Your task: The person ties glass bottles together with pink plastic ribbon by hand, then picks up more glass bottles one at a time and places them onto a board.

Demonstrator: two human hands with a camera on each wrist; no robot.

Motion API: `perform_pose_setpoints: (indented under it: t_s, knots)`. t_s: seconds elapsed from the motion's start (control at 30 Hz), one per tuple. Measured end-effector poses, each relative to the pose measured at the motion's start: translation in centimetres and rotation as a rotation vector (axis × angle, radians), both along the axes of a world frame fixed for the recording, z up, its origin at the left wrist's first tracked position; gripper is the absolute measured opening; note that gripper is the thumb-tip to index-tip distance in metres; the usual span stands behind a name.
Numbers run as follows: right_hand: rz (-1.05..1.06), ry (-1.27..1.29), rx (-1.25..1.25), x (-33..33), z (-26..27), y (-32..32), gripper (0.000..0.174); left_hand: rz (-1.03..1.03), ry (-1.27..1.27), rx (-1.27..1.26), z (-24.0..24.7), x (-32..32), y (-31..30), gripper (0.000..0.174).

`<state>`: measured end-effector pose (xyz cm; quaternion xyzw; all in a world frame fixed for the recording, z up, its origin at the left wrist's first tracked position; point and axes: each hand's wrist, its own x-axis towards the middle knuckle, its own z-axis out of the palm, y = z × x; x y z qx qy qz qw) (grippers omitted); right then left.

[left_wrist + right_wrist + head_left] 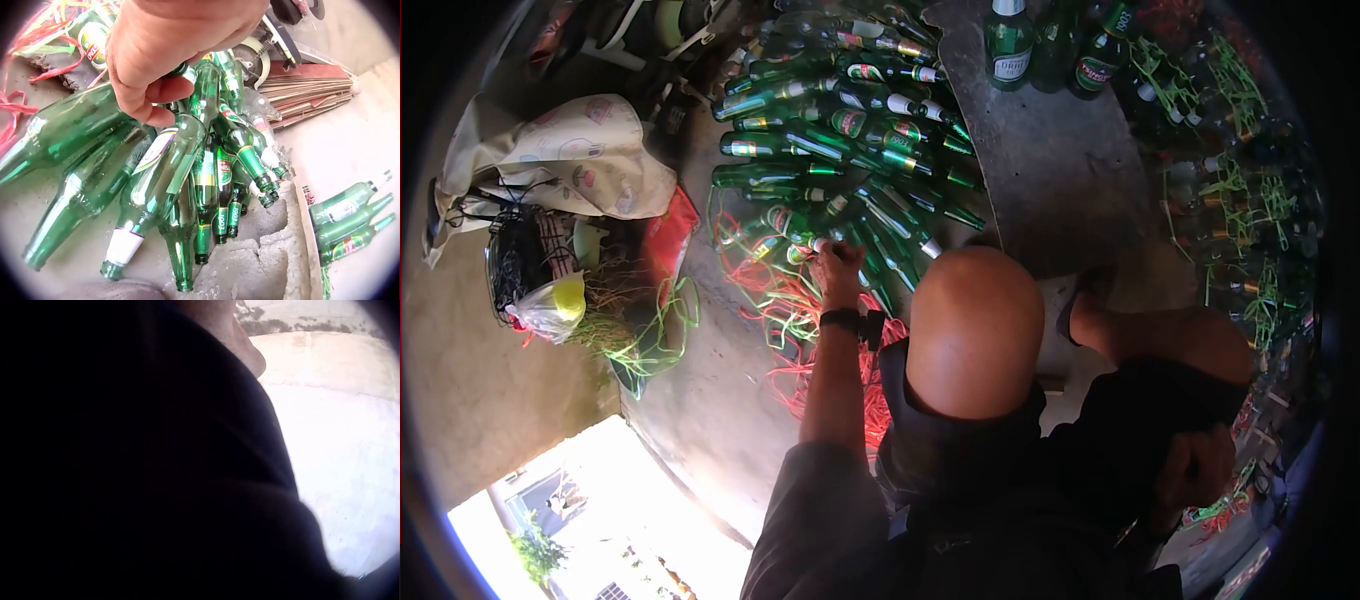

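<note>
My left hand (837,272) reaches to the near end of a pile of green glass beer bottles (890,130). Its curled fingers grip the neck of a green bottle (780,218), close to red and green plastic straps (795,305). In the left wrist view the fingers (159,115) bend down just above a bottle with a white neck label (159,169). Other bottles lie fanned out around it. My right hand (1200,465) rests loosely curled by the dark-clothed thigh, with nothing visible in it. Dark cloth (156,456) fills most of the right wrist view.
Several green bottles (1010,50) stand upright beyond a grey board (1055,140). Bottles with green straps (1250,220) line the right side. At the left are a pale cloth bag (580,150) and a red packet (670,240). A bent knee (975,330) is between the arms.
</note>
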<state>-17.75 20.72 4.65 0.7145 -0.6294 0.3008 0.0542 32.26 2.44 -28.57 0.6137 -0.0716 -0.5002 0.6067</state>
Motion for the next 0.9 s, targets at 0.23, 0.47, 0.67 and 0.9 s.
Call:
perform_pose_setpoints:
  t_s: [0.23,0.47,0.67,0.9]
  knots:
    - [-0.001,-0.052,0.06,-0.8,-0.5,1.5,0.012,-0.374,-0.756,-0.062,-0.5,6.6,4.7,0.028]
    - [0.014,-0.028,0.009,0.3,-0.1,0.8,0.015,-0.136,-0.304,0.094,10.9,4.8,7.9,0.032]
    - [-0.007,-0.024,0.014,0.9,0.5,0.2,0.015,-0.226,-0.63,0.183,17.3,4.5,8.8,0.036]
    - [0.026,-0.105,0.039,0.6,0.4,0.3,0.015,-0.51,-0.759,0.13,27.4,-1.2,4.3,0.032]
